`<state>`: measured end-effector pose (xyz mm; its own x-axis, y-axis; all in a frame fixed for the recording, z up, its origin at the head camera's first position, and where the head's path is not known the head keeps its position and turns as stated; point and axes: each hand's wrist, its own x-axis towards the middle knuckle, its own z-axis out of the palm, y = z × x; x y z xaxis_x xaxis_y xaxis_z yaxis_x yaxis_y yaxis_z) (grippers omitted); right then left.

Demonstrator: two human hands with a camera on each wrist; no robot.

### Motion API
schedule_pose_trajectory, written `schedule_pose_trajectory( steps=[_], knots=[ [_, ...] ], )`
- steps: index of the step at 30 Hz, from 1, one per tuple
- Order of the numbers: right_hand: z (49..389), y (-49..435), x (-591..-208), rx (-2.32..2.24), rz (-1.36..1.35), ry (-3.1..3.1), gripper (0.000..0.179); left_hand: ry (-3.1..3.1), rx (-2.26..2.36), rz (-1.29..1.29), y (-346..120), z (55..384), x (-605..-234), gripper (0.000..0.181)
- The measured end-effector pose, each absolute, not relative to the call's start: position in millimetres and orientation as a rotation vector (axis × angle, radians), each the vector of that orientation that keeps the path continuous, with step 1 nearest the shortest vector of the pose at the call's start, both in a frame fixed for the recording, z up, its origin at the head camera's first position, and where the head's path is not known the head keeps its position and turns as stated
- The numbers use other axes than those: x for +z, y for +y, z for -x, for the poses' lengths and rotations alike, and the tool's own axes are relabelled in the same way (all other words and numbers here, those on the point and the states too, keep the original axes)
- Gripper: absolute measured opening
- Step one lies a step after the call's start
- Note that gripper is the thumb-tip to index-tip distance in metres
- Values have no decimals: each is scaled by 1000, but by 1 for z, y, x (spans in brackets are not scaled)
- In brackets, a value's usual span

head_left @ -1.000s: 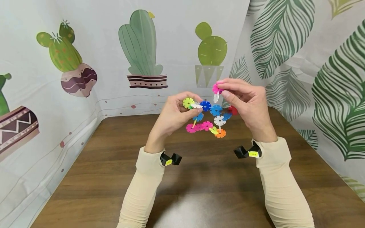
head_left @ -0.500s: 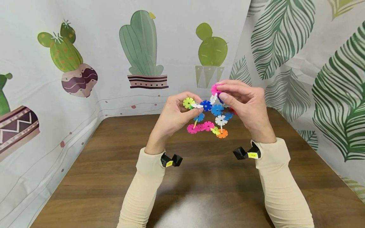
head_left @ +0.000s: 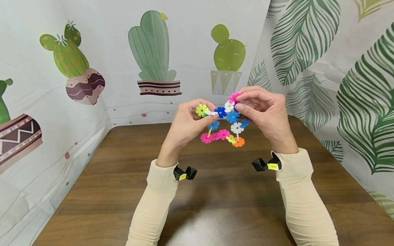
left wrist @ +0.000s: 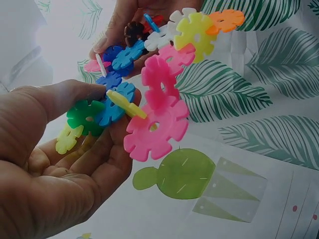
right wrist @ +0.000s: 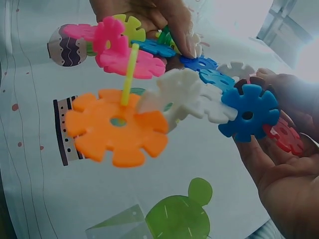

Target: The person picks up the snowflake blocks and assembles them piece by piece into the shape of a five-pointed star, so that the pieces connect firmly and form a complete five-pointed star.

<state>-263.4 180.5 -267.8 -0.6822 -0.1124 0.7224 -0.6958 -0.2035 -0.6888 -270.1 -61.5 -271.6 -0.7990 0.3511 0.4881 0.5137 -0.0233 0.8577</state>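
Both hands hold a linked loop of colourful notched plastic discs (snowflake building pieces) up above the table. My left hand [head_left: 184, 124] pinches it at the left, by a white disc [head_left: 211, 113] and a dark blue disc [head_left: 220, 112], with a yellow-green disc [head_left: 201, 110] beside the fingers. At the upper right, my right hand [head_left: 271, 116] pinches a pink disc [head_left: 234, 96] with a white disc [head_left: 229, 106] joined below it, close to the dark blue one. An orange disc [right wrist: 117, 129] and large pink disc [left wrist: 157, 127] hang lower. A red disc [right wrist: 284, 137] lies by the right fingers.
A brown wooden table [head_left: 197, 191] spreads beneath the hands. Behind it hangs a white cloth [head_left: 194, 44] printed with cacti and leaves. Black wrist cameras [head_left: 260, 164] sit at both cuffs.
The right hand's white disc has swung left and turned more face-on, nearing the dark blue disc. The pink disc has tilted. The left hand's hold looks the same.
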Motion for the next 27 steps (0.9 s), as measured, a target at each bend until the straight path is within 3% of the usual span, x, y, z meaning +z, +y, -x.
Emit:
schedule_pose_trajectory(
  steps=[27],
  knots=[
    [266, 175, -270, 1698, -918, -1716, 24, -2001, -1858, 877, -57, 270, -272, 10]
  ],
)
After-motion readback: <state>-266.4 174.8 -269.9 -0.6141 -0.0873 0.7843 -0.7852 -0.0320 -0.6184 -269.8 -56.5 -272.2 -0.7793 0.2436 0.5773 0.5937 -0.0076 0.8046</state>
